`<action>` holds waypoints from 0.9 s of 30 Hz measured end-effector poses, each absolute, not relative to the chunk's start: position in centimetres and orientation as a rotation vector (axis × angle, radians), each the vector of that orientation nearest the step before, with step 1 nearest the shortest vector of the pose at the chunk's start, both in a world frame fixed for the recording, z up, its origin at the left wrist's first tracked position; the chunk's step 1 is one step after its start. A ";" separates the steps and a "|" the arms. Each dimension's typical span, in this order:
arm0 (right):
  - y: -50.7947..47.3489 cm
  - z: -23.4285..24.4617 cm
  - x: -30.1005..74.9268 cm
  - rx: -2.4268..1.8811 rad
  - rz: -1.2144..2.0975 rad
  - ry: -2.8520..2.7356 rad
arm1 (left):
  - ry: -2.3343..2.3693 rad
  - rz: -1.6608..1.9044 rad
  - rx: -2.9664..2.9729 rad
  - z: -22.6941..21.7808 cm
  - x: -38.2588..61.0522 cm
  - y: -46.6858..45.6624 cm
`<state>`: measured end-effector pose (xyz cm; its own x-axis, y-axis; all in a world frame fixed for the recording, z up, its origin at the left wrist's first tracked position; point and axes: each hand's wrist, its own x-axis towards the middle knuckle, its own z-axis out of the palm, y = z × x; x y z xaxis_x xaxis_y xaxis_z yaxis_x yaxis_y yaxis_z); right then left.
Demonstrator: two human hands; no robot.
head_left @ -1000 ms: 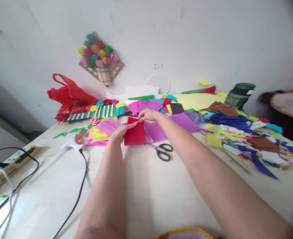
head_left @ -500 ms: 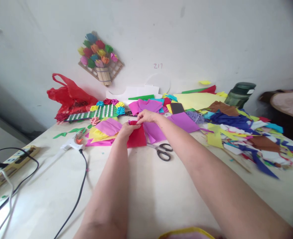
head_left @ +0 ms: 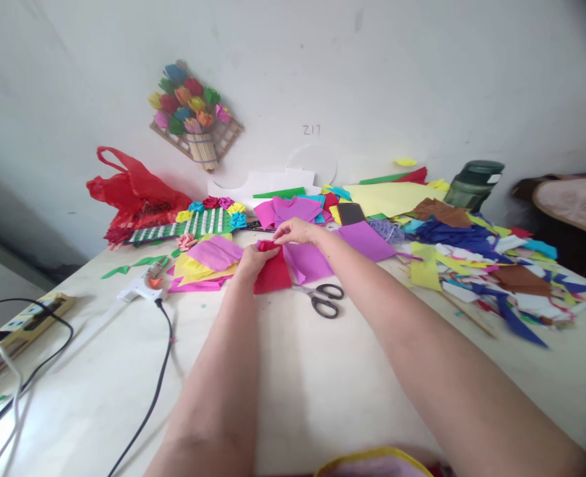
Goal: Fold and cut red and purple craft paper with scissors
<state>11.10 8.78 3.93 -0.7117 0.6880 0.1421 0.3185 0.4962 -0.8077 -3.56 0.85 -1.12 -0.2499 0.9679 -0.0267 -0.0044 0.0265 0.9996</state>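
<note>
A pale worktop (head_left: 323, 391) carries everything, with a broad heap of scraps (head_left: 519, 278) along its right side. Toward the back left, a green panel (head_left: 217, 224) bears white strips and several coloured paper flowers (head_left: 212, 203), which look finished. Purple sheets (head_left: 314, 264) lie mostly flat near the middle, apparently unworked. Between them and the yellow sheet (head_left: 193, 269) to the left is the red sheet (head_left: 273, 278), in front of the person: its near part hangs or lies smooth, while its far edge is bunched or folded, so this piece seems only just begun. Both hands grasp that edge, the left hand (head_left: 254, 260) with its thumb across it, the right hand (head_left: 295, 232) seemingly pinching the far corner. Scissors (head_left: 325, 305) lie just beside, unheld.
</note>
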 end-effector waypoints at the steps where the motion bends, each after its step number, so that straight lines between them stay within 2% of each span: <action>1: 8.5 3.9 11.4 -0.857 1.064 -2.280 | 1.416 1.373 1.047 -1.1 -3.5 0.8; 9: 4.6 1.3 14.8 -1.187 0.372 -2.492 | 1.427 1.402 1.025 -0.9 -3.1 0.4; 17: 3.9 -2.0 16.2 -1.410 0.255 -2.734 | 1.266 1.434 1.012 -1.5 -2.2 1.0; 24: 0.9 2.2 16.6 -1.351 -0.058 -2.688 | 1.342 1.460 1.033 -1.8 -2.1 1.9; 27: -1.5 4.7 16.8 -1.403 0.052 -2.840 | 1.249 1.471 0.988 -1.5 -2.1 2.1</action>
